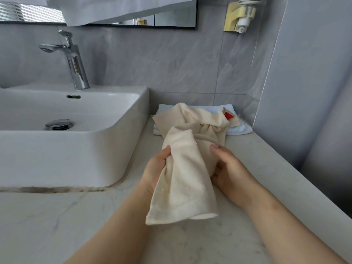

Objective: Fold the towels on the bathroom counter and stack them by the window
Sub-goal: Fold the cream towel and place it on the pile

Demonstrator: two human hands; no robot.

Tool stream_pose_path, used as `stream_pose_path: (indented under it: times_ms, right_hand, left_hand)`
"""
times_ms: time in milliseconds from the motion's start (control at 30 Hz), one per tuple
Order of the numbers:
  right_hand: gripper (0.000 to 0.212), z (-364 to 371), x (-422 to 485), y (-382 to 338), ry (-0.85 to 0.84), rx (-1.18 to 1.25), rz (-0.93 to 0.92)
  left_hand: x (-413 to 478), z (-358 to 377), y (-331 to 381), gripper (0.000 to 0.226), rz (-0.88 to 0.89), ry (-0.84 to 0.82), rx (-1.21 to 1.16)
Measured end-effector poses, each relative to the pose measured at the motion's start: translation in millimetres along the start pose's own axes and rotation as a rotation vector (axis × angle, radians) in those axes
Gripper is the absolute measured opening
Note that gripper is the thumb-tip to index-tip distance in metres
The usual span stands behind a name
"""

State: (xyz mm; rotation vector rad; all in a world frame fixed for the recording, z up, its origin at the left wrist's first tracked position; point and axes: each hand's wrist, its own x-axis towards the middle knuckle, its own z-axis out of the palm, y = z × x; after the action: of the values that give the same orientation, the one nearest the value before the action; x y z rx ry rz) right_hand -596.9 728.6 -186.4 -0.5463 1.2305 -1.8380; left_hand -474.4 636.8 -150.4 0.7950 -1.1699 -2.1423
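Left hand [162,166] grips the cream towel [182,187] at its bunched middle, thumb on top. Right hand [228,172] holds the opposite side, fingers curled into the cloth. Judgement: gathered up to find an edge before folding. Near end hangs limp above the counter [76,225]; far end trails onto a pale blue towel [240,128] lying flat in the wall corner. Cloth is soft terry with a thick hem. Counter is smooth, marbled stone; basin [57,149] to the left is glossy white.

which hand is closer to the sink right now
Left. The left hand grips the cream towel close beside the sink, by its outer wall; the right hand holds the towel's other side, farther away.
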Motion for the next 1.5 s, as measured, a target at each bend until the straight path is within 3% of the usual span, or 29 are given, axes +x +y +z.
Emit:
stream_pose_path:
  times_ms: [100,200,300,433,500,533,600,667,733,800,900,1033,1133,1200,1333,1400,1500]
  right_hand:
    - [0.061,1,0,-3,0.046,-0.055,-0.062]
    - [0.036,0,-2,-16,0.218,0.004,-0.156]
    - [0.019,-6,-8,-28,0.264,0.034,-0.198]
    - [0.015,-13,-26,-49,0.154,0.204,-0.298]
    - [0.023,-18,-34,-58,0.166,0.186,-0.312]
    - [0.033,-23,-35,-60,0.226,0.104,-0.278]
    - [0.046,-36,-32,-60,0.424,-0.356,-0.179]
    - [0.033,-45,-29,-54,0.570,-0.860,-0.137]
    - [0.027,-51,-26,-46,0.560,-1.100,-0.124]
    - [0.018,-51,-24,-41,0.515,-1.152,-0.107]
    - [0.020,-50,-23,-37,0.449,-1.138,-0.077]
    - [0.033,-54,-26,-31,0.432,-1.029,-0.113]
    - [0.035,-58,-33,-33,0.405,-0.839,-0.057]
    - [0.032,-65,-41,-43,0.376,-0.838,-0.015]
    - [0.027,-89,-55,-66,0.472,-1.068,-0.013]
    - [0.028,-91,-59,-66,0.571,-1.361,-0.069]
    - [0.015,-68,-66,-52,0.426,-1.428,-0.309]
  left_hand:
    - [4,-5,-2,0.033,-0.037,0.047,0.025]
    - [7,-13,-2,0.038,-0.125,0.136,0.028]
    - [12,-21,1,0.034,-0.024,0.181,0.119]
    - [20,-35,6,0.028,0.115,0.230,0.432]
    - [21,-44,9,0.026,0.187,0.294,0.595]
    - [22,-48,10,0.026,0.224,0.339,0.675]
    - [22,-55,12,0.029,0.285,0.406,0.929]
    - [19,-58,10,0.035,0.323,0.414,1.224]
    - [17,-56,5,0.044,0.367,0.392,1.413]
    - [14,-50,2,0.048,0.475,0.345,1.516]
    - [13,-38,-6,0.057,0.603,0.094,1.658]
    - [13,-38,-24,0.055,0.388,-0.191,1.813]
    - [8,-44,-28,0.051,0.374,-0.225,1.829]
    - [5,-49,-26,0.049,0.390,-0.253,1.860]
    - [-1,-65,-15,0.048,0.408,-0.288,1.900]
    - [-9,-66,-12,0.064,0.578,-0.182,1.955]
    - [-32,-53,-21,0.046,0.797,-0.110,1.875]
